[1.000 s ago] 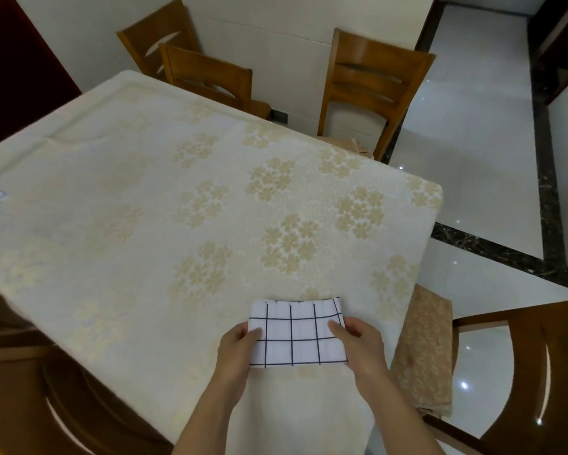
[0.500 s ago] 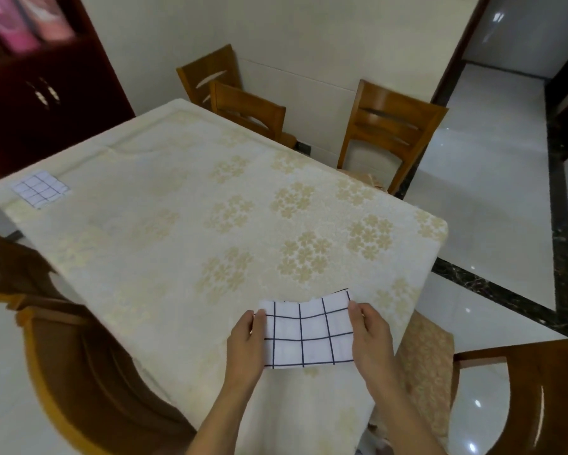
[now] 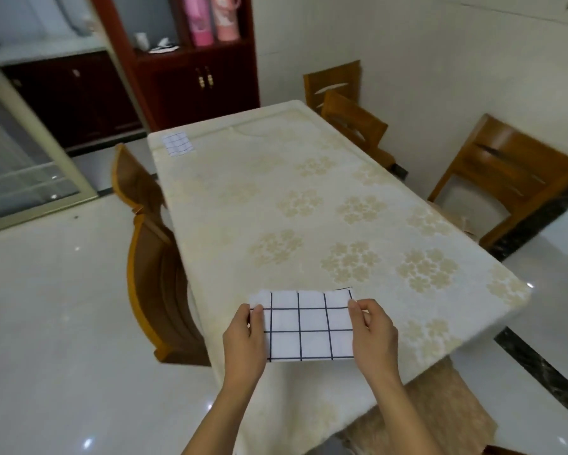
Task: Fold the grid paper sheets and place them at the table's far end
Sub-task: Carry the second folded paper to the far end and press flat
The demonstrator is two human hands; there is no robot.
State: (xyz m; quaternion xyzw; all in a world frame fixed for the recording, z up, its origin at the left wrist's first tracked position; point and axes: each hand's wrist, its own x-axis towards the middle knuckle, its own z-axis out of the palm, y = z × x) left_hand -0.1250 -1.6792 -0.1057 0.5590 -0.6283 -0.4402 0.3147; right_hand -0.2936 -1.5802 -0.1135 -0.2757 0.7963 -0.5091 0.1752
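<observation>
A long counter [image 3: 309, 198] runs away from the near end, covered by a cream cloth [image 3: 358, 224] printed with pale gold flower clusters. A small folded grid sheet [image 3: 177, 144] lies flat at the far left corner, close to both edges there. A second grid sheet [image 3: 309, 326] is at the near edge; whether it rests on the cloth cannot be told.

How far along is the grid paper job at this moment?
Done: one folded sheet already lies at the far end of the table. In hand: the left hand and right hand pinch the sides of a second grid sheet at the near edge. Left: finishing it and placing it at the far end.
</observation>
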